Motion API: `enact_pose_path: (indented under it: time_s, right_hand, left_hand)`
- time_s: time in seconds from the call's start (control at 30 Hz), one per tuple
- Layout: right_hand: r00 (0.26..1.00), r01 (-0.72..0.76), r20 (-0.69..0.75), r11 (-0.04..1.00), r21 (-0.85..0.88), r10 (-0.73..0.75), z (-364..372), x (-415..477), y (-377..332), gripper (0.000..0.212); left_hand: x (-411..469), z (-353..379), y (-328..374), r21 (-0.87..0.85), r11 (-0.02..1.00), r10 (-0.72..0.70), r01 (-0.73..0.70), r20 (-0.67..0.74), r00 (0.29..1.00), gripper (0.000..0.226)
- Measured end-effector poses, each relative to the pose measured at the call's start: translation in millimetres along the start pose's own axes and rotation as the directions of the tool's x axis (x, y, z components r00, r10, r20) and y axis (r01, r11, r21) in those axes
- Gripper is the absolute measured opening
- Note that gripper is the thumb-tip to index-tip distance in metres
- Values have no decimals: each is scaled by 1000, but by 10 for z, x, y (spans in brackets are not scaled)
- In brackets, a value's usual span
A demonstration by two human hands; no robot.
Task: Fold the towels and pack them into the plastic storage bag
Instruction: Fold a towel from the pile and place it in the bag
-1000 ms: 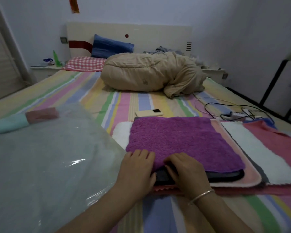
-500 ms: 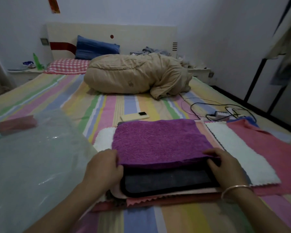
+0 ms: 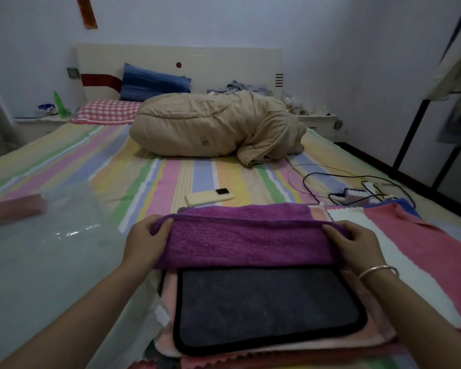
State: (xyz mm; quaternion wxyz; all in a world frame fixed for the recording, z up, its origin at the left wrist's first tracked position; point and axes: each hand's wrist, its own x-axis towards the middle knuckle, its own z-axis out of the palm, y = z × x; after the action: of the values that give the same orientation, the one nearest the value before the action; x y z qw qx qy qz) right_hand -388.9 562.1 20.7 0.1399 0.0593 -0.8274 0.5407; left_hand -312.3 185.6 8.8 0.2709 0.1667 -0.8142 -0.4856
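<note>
A purple towel (image 3: 245, 241) lies on top of a stack of towels on the striped bed, its near half lifted and folded away from me. My left hand (image 3: 144, 243) grips its left corner and my right hand (image 3: 354, 243) grips its right corner. Under it shows a dark grey towel with a black border (image 3: 266, 307), lying on a pale pink towel (image 3: 168, 339). To the right lie a white towel (image 3: 415, 275) and a red-pink towel (image 3: 437, 241). The clear plastic storage bag (image 3: 45, 262) spreads flat on the left.
A phone (image 3: 209, 198) lies beyond the stack. Cables and a power strip (image 3: 357, 193) sit at the right. A beige quilt (image 3: 213, 129) is bundled mid-bed, with pillows (image 3: 109, 114) at the headboard. A red folded item (image 3: 14, 210) rests by the bag's far edge.
Both hands moved from the towel's near edge out to its corners and lifted the near half up and away, which uncovered the dark grey towel underneath.
</note>
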Motion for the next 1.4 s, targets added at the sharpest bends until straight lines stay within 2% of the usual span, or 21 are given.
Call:
enact_pose_path:
  time_s: [0.17, 0.4, 0.5, 0.6, 0.73, 0.8, 0.87, 0.93, 1.0, 1.07, 1.17, 1.23, 1.27, 1.33, 1.4]
  right_hand:
    - [998, 61, -9, 968, -243, -65, 161, 498, 113, 6]
    - [999, 37, -9, 942, -333, -43, 482, 996, 221, 11]
    - [1000, -5, 26, 904, -427, 17, 606, 1075, 319, 16]
    - [998, -42, 31, 893, -449, 62, 637, 1075, 368, 18]
    - [994, -106, -54, 870, -481, 91, 531, 983, 359, 25]
    - [983, -178, -65, 830, -528, 169, 413, 925, 372, 33]
    - [958, -239, -13, 771, -590, 287, 294, 876, 373, 39]
    - [924, -279, 40, 742, -610, 381, 210, 822, 330, 45]
    - [892, -336, 64, 749, -571, 448, 179, 804, 299, 45]
    - [857, -401, 71, 749, -527, 510, 185, 786, 284, 46]
    - [832, -460, 50, 738, -493, 552, 218, 752, 282, 55]
    - [856, -438, 45, 769, -466, 516, 214, 693, 152, 42]
    - [884, -397, 38, 791, -467, 466, 215, 667, 58, 30]
    - [945, -288, 0, 828, -482, 328, 271, 615, -179, 18]
    - [984, -164, -24, 856, -490, 175, 441, 533, -525, 13]
  left_hand:
    - [332, 217, -83, 179, 982, 68, -57, -59, 996, 22]
    - [655, 339, -297, 268, 961, 87, -66, -64, 994, 21]
    - [696, 369, -398, 318, 945, 93, -79, -30, 995, 24]
    - [697, 423, -501, 338, 938, 92, -80, -19, 996, 23]
    - [652, 446, -491, 400, 916, 55, -37, -33, 998, 11]
    - [604, 423, -434, 477, 879, 70, -24, -80, 994, 26]
    - [553, 429, -295, 532, 837, 201, -124, -89, 976, 37]
    - [442, 510, -50, 499, 817, 338, -287, -12, 941, 38]
    - [255, 650, 224, 415, 801, 412, -431, 140, 901, 31]
    - [26, 829, 431, 335, 765, 457, -551, 320, 830, 35]
    - [-247, 1110, 562, 382, 644, 393, -663, 578, 715, 56]
    - [-332, 1233, 552, 470, 554, 270, -687, 679, 682, 61]
    - [-352, 1271, 519, 486, 546, 209, -683, 710, 672, 62]
    - [-338, 1292, 458, 437, 611, 149, -660, 756, 638, 60]
    - [-271, 1245, 462, 290, 803, 150, -521, 748, 647, 51]
